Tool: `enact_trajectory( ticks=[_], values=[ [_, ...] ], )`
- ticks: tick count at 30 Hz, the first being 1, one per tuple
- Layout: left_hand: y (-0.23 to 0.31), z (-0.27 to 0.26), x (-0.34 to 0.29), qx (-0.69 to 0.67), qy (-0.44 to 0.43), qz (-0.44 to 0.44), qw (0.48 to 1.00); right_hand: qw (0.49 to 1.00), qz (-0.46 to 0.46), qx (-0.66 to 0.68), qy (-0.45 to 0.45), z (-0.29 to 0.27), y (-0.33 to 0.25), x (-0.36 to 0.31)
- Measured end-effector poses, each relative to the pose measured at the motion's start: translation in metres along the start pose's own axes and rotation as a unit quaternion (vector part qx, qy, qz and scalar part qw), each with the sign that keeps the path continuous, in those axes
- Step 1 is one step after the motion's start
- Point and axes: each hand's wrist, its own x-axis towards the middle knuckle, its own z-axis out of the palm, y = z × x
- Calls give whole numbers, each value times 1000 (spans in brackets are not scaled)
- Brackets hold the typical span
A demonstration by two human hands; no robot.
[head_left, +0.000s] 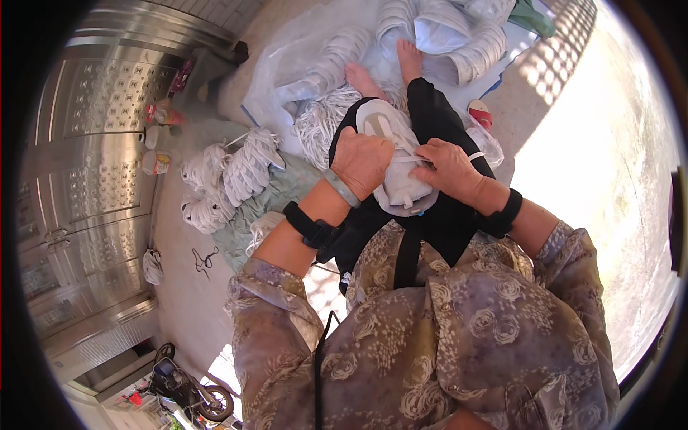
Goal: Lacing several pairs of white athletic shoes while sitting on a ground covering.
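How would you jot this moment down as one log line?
Left hand: curled at white shoe, left side | Right hand: at its right side, grip unclear | Shoe: over lap | Nearby: white cords

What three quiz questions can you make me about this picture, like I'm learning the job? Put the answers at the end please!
1. True or false: the left hand and the right hand are both at the same pale shoe.

2. Pick one: where in the picture is the motorbike?
A) Upper right
B) Lower left
C) Right in the middle

3. Count: how many bare feet can you see?

Key:
1. True.
2. B, lower left.
3. Two.
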Motion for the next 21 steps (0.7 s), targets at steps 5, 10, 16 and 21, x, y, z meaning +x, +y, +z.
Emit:
enact_trajectory(
  ticks=[5, 10, 16, 21],
  values=[
    [9, 4, -36, 8, 29, -3, 1000, 999, -12, 45, -22, -13, 4, 1],
    [14, -2, -78, -32, 32, -100, 994, 980, -154, -118, -42, -30, 14, 4],
    [20, -11, -101, -70, 55, -150, 985, 975, -167, -139, -48, -39, 33, 4],
    [14, -5, -123, -49, 54, -175, 982, 982, -141, -122, -22, -51, 62, -5]
  ],
)
